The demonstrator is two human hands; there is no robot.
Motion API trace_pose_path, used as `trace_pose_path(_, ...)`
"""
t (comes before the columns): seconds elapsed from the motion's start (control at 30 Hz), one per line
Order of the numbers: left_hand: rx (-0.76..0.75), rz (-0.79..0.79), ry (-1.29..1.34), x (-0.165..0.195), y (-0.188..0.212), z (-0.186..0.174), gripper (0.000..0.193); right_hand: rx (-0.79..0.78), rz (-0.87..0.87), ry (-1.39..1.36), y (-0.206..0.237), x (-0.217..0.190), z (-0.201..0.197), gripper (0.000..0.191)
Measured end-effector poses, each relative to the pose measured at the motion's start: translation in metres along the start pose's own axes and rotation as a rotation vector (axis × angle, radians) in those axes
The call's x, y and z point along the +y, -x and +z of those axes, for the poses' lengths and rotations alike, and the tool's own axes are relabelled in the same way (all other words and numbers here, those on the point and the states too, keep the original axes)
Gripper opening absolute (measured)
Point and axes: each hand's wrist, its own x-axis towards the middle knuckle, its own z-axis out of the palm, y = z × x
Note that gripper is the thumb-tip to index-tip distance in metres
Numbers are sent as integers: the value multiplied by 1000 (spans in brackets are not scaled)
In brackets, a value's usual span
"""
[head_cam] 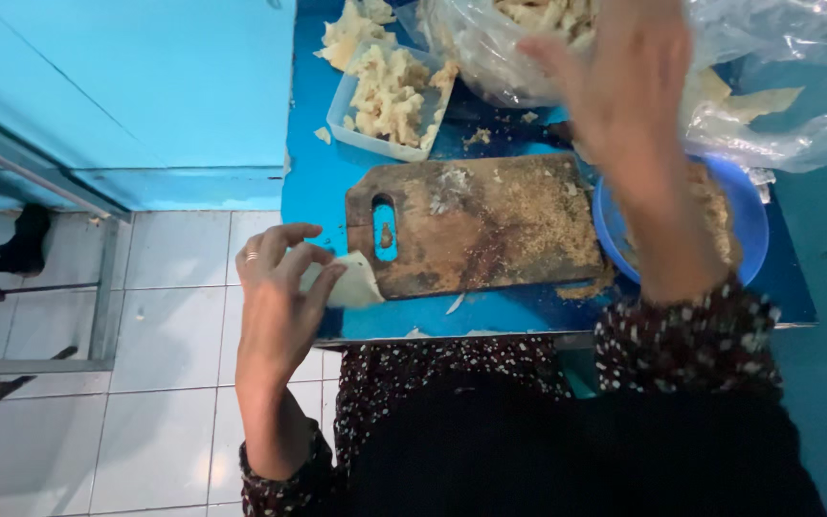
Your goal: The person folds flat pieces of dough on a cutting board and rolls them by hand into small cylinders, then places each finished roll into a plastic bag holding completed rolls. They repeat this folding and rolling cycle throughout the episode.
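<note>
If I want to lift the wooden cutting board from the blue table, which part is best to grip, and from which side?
Grip the wooden cutting board at its left end, where a slot handle is cut through. Come from the left: that end is bare, while crumbs cover the middle and the blue bowl crowds the right end.

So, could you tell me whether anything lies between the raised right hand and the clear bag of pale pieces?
Nothing visible does. The right hand is raised directly in front of the clear plastic bag, fingers spread. The blue bowl sits below the wrist, not between them.

left hand (pixel 279 287) pinching, right hand (pixel 624 91) outstretched
</note>
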Motion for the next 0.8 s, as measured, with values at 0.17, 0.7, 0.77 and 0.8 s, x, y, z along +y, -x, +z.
trace_pose_path(0.17, -27, -15, 191, 16, -2, -1, 12, -515, 6, -753, 58, -83, 19, 73)
trace_pose_path(0.7, -88, -80, 262, 48, -3, 50, 13, -373, 663, -1249, 115, -102, 23, 61)
trace_pose_path(0.77, -75, -99, 216, 55, -7, 61, 19, -476, 712, -1071, 109, -86, 21, 62)
trace_pose_path(0.8, -71, -89, 121, 57, -13, 70, 23, -525, 736, -982, 105, -79, 22, 63)
